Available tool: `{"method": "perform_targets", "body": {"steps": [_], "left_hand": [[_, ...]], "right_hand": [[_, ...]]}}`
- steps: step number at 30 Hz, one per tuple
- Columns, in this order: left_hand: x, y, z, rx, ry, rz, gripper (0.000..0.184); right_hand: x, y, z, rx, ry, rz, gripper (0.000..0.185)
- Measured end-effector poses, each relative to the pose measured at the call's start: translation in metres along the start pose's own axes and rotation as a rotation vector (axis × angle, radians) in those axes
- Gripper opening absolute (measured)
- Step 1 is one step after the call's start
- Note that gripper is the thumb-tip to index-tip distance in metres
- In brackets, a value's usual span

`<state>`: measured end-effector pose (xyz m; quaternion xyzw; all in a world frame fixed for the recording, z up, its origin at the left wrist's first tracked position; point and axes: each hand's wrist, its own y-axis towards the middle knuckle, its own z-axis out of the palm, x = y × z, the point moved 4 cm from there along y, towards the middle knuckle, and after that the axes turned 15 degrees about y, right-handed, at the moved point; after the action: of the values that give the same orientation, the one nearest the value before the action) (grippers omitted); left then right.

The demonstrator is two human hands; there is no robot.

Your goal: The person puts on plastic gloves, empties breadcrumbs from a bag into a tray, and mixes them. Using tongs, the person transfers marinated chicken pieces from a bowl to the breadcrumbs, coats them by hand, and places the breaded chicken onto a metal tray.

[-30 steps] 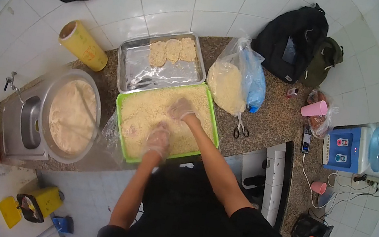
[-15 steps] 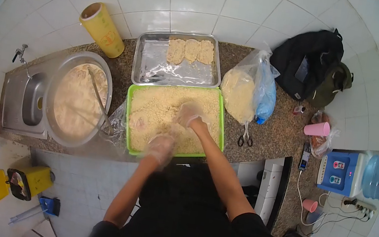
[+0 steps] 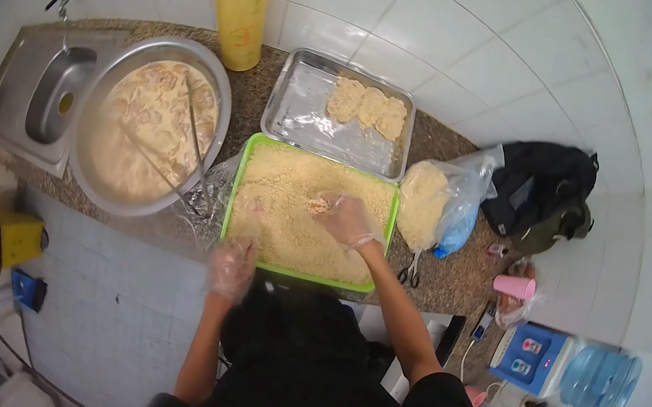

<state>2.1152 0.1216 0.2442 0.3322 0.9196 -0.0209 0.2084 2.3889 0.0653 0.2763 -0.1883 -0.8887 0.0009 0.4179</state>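
Note:
A green-rimmed tray (image 3: 298,274) of pale crumbs lies in front of me on the counter. My right hand (image 3: 345,219), in a clear plastic glove, is over its middle right, its fingers closed on a small clump of crumbs. Also gloved, my left hand (image 3: 233,267) is at the tray's lower left edge; its fingers are blurred and I cannot make out whether they hold anything. Left of it in the crumbs a pinkish piece (image 3: 256,205) shows partly. Behind stands a metal tray (image 3: 299,101) with three crumbed pieces (image 3: 368,108) side by side.
Left are a large metal bowl (image 3: 220,93) of pieces in pale liquid with tongs (image 3: 195,127), and a sink (image 3: 60,97). A yellow roll (image 3: 239,24) stands behind. Right are a bag of crumbs (image 3: 423,206), scissors (image 3: 410,273), backpacks (image 3: 538,186) and a water dispenser (image 3: 528,355).
The view has turned and shifted. My left hand has moved out of the crumbs to the tray's lower left edge. My right hand has risen from the crumbs, its fingers now closed on a clump.

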Motion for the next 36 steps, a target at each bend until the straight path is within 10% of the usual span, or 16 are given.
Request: {"method": "perform_targets", "body": {"steps": [7, 16, 20, 25, 28, 36], "left_hand": [[0.001, -0.006, 0.006, -0.011, 0.005, -0.083, 0.007], [-0.009, -0.018, 0.013, 0.094, 0.141, -0.066, 0.014], [-0.007, -0.018, 0.012, 0.190, 0.081, -0.131, 0.015], [-0.041, 0.005, 0.006, 0.132, -0.088, -0.226, 0.027], [-0.036, -0.002, 0.087, 0.240, -0.099, -0.172, 0.035], [-0.034, 0.012, 0.029, 0.226, -0.010, -0.212, 0.032]], "right_hand": [[0.037, 0.100, -0.065, 0.237, -0.090, 0.059, 0.037], [0.012, 0.235, -0.070, -0.146, -0.454, -0.212, 0.038], [-0.021, 0.155, -0.010, -0.252, -0.183, -0.396, 0.039], [-0.008, -0.014, 0.041, -0.096, -0.110, -0.086, 0.057], [-0.031, -0.048, 0.081, -0.118, -0.259, 0.105, 0.061], [0.006, 0.008, 0.068, -0.090, 0.093, 0.031, 0.064]]}}
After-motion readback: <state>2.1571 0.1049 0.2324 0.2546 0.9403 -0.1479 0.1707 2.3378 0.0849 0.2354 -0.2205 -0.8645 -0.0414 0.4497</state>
